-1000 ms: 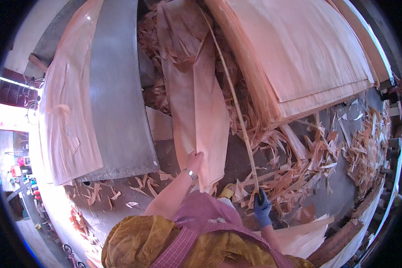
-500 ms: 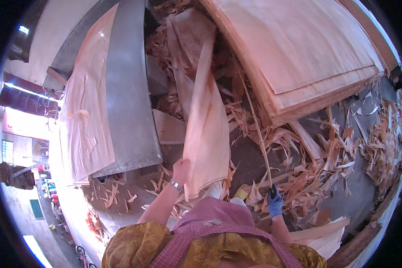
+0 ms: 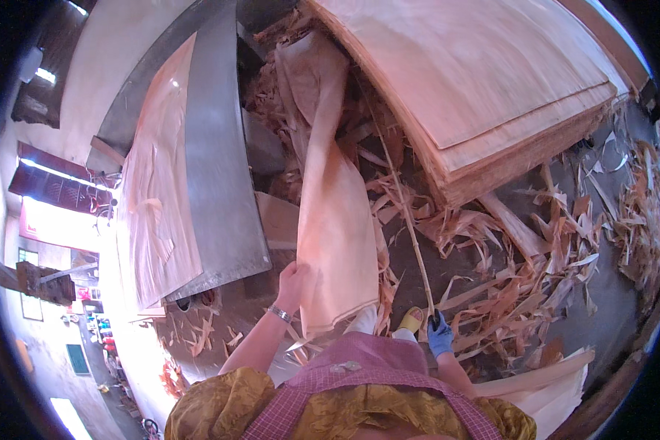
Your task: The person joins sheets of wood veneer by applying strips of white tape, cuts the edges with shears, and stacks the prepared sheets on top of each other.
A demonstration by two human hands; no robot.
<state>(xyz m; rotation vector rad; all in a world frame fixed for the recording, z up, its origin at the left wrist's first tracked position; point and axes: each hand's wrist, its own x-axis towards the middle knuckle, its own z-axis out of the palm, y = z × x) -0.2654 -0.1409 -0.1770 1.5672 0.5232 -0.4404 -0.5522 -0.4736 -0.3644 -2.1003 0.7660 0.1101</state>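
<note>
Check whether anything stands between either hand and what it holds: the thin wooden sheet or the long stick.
Nothing visible stands in the left hand's way; it grips the left edge of the thin wooden sheet directly. At the right hand, only its own blue glove comes between it and the near end of the long stick.

Daylight blown out at the opening (image 3: 59,222), beyond left edge of the grey table (image 3: 224,176). Hot spot on veneer sheet (image 3: 161,227), toward table's far end. Held sheet (image 3: 341,249) bright near end, shaded far end. Floor (image 3: 447,264) dim past right edge. Fisheye-curved edges, black vignette.
</note>
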